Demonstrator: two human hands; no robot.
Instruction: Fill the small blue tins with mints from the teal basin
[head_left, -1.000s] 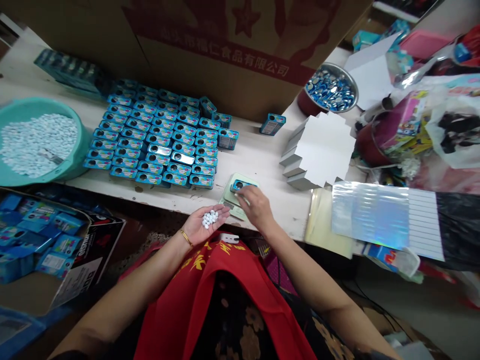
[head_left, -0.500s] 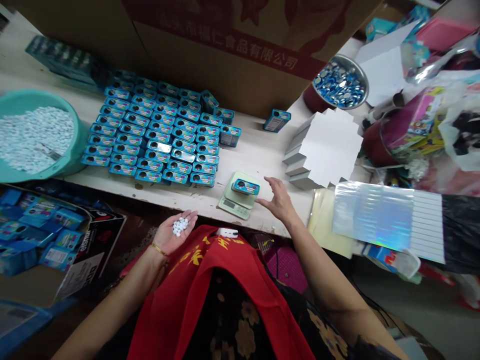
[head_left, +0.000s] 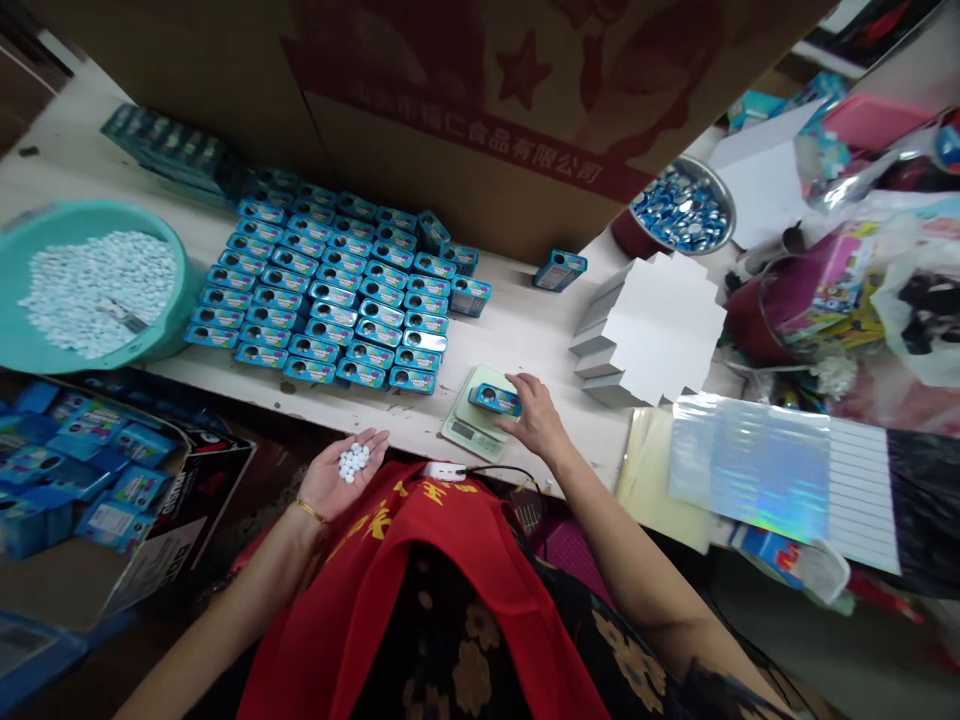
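My left hand is palm up in front of the table edge, with a small heap of white candies in its palm. A small blue candy box with a round dark hole in its top stands on the pale green kitchen scale. My right hand has its thumb and fingers on either side of that box's right end. To the left of the scale, several rows of similar blue boxes stand close together. A turquoise tub at the left holds many more white candies and a metal scoop.
A big cardboard carton blocks the back. White folded card pieces stand right of the scale, near a metal bowl of round blue-and-silver pieces. Shiny film sheets lie at the right. An open carton below left contains blue boxes.
My right hand has moved left from beside the scale and closed in on the right end of the box. My left hand still holds the candies. The view has shifted slightly.
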